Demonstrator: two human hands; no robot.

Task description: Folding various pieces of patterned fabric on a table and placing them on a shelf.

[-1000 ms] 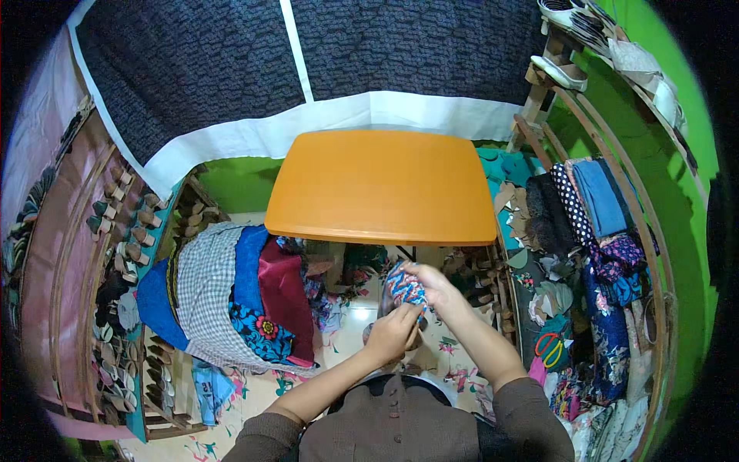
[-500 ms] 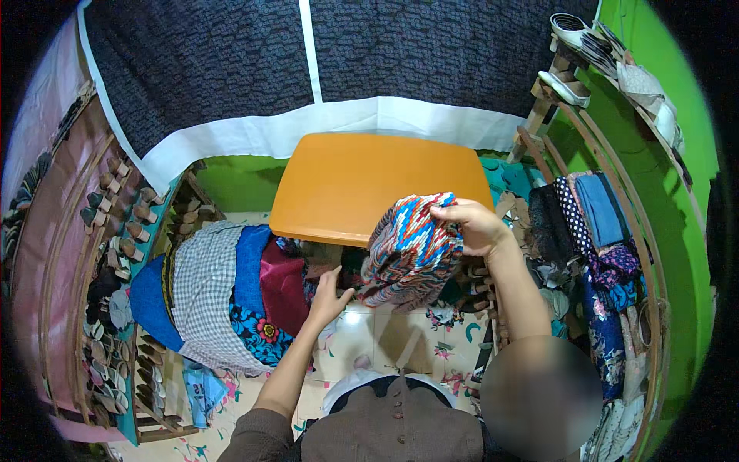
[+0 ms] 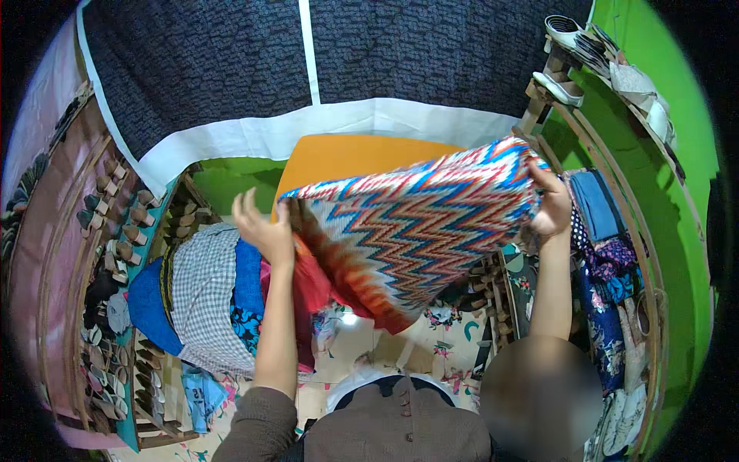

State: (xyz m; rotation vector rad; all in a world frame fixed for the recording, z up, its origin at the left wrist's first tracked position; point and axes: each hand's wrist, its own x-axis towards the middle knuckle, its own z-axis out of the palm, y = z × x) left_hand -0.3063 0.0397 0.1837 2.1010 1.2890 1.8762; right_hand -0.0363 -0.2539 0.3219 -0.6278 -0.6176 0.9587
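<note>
A zigzag-patterned cloth (image 3: 416, 231) in red, blue, white and brown is stretched out in the air between my hands. Its lower left part turns orange and red. My left hand (image 3: 265, 225) pinches the upper left corner between thumb and a finger, the other fingers lifted. Around the upper right end my right hand (image 3: 551, 202) is closed, with the fabric bunched at its fingers. Behind the cloth stands an orange table (image 3: 369, 152), its front and right side mostly hidden. The cloth hangs above the tiled floor and touches neither hand's forearm.
To the left lie folded fabrics, among them a checked cloth (image 3: 202, 296). Shoe lasts (image 3: 137, 231) line a rack there. Along the right, a wooden rack holds folded fabrics (image 3: 599, 204) and a white shoe (image 3: 558, 88). A dark curtain (image 3: 431, 54) hangs behind the table.
The bunched cloth has been spread wide between my hands. My right hand has moved right, and my left hand has risen leftward and taken a corner.
</note>
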